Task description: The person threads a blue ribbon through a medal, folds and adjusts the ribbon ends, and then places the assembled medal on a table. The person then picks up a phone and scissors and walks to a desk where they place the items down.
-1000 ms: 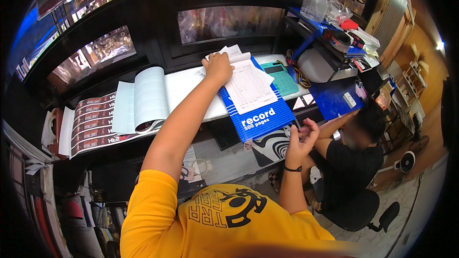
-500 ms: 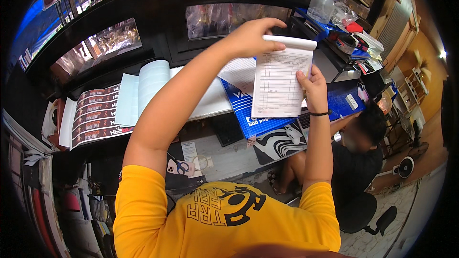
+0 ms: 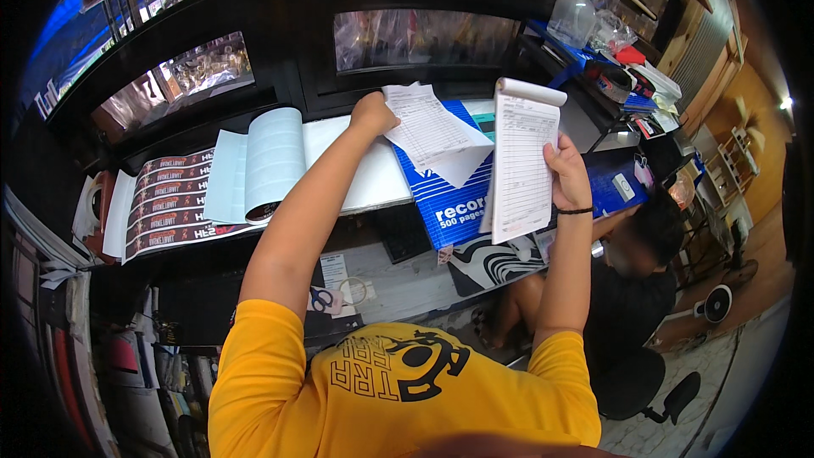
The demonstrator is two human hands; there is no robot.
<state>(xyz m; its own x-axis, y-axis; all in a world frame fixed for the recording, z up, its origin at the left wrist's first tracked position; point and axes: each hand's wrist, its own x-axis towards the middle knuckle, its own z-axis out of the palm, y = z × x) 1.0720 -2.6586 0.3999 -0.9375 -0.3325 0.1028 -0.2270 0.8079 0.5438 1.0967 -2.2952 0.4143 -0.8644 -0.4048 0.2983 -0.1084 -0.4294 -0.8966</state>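
Observation:
My left hand [image 3: 374,114] pinches the edge of a loose printed form sheet [image 3: 428,125], which hangs over a blue record book [image 3: 454,219] on the counter. My right hand [image 3: 570,174] grips a pad of ruled forms [image 3: 521,170] upright by its right side, thumb in front. The pad's top pages are rolled back over its upper edge. Handwriting shows on the page, too small to make out. Part of the record book is hidden behind the sheet and the pad.
Printed label sheets [image 3: 170,203] and a curled light-blue sheet [image 3: 275,157] lie at the left of the counter. Scissors [image 3: 320,298] rest on the lower shelf. A pump bottle [image 3: 573,8] stands at the back right. Another person [image 3: 632,305] sits close on my right.
My left hand has left the pad's top and moved left and down, now holding a loose sheet. My right hand has carried the pad slightly right and down.

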